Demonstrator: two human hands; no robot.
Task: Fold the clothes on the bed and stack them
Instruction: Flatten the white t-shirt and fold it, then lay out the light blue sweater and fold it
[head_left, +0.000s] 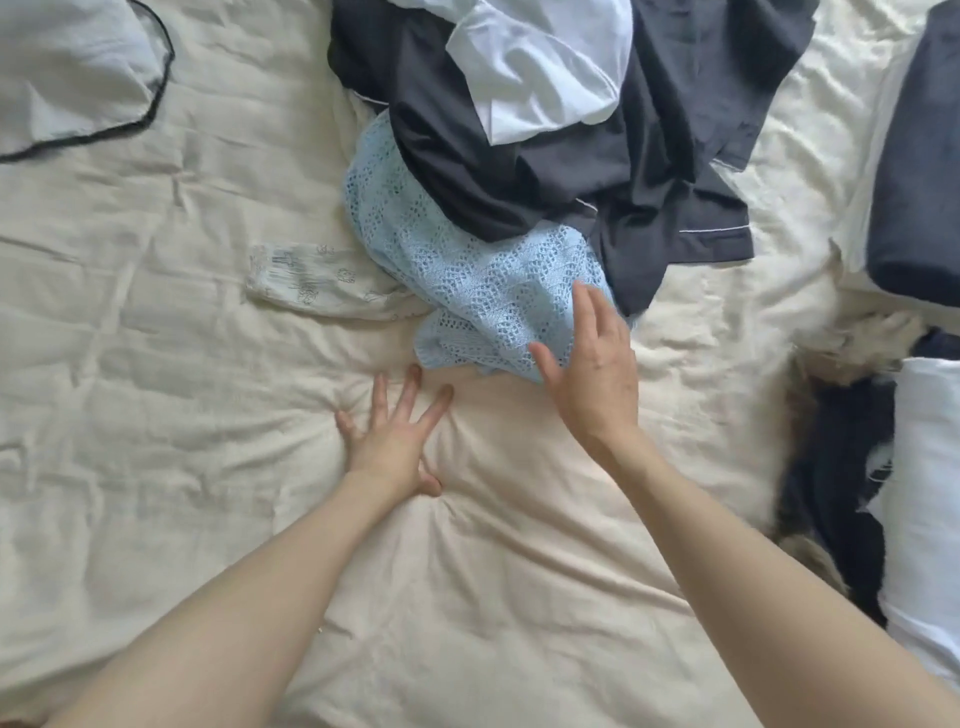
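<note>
Right hand (592, 374) lies open, fingers straight, on the blue knit top (457, 280); left hand (395, 441) presses flat with spread fingers on the cream bedcover (156, 364) just beside it

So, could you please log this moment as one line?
left hand flat on bedspread | right hand open, touching blue knit | pile unfolded

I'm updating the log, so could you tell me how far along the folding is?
Done: a folded dark stack sits at the right edge. In hand: the right hand reaches onto the light blue knit; the left hand presses the bedcover. Left: the dark garments and white garment lie unfolded.
</note>
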